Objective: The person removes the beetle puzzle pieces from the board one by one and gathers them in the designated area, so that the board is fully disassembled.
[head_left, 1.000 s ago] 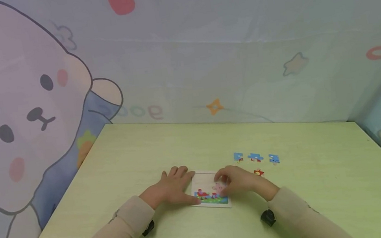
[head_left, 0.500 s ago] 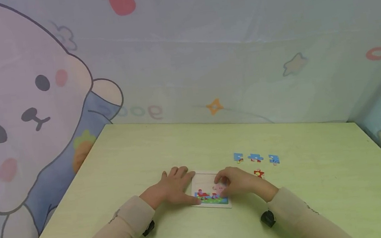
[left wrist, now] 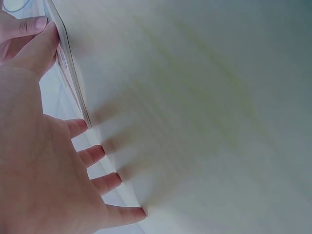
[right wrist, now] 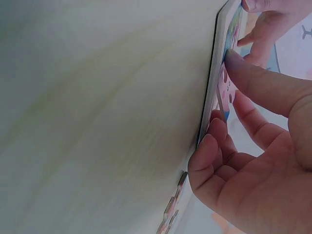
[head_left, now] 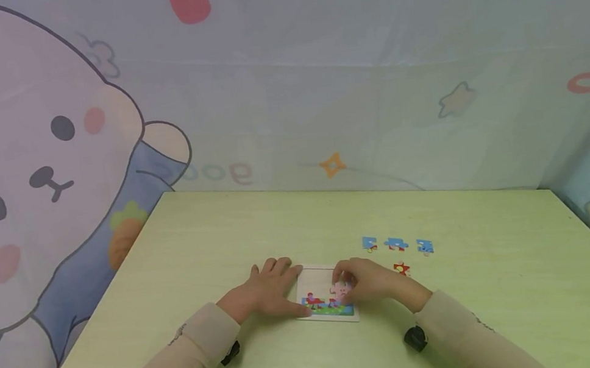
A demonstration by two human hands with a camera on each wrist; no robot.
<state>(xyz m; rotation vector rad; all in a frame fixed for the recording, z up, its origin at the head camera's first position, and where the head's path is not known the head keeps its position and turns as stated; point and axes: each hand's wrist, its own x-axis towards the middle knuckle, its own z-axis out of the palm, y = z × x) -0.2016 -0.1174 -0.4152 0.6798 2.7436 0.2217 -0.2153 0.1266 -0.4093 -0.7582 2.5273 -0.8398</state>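
Note:
A small white-framed jigsaw tray point(head_left: 314, 276) lies on the table, its lower part filled with colourful assembled pieces. My left hand point(head_left: 265, 291) is spread at its left side. The thumb rests on the tray's lower left corner, and the fingertips touch the table and the upper left edge. Over the tray's right side, my right hand point(head_left: 369, 282) pinches a pink jigsaw piece point(head_left: 339, 291) with a printed face. In the right wrist view, that pink piece point(right wrist: 227, 87) sits slightly tilted against the tray between thumb and fingers. The hand partly hides it.
Beyond my right hand lie several loose jigsaw pieces: a blue-and-red piece point(head_left: 369, 243), another blue piece point(head_left: 395, 243), a blue one point(head_left: 425, 246) farther right, and a red-and-yellow piece point(head_left: 402, 269) close to the right wrist. A printed cloth point(head_left: 275, 113) hangs behind the table.
The pink piece shifts slightly within the tray under my right fingers, and more of its printed face shows. Both hands stay nearly in place.

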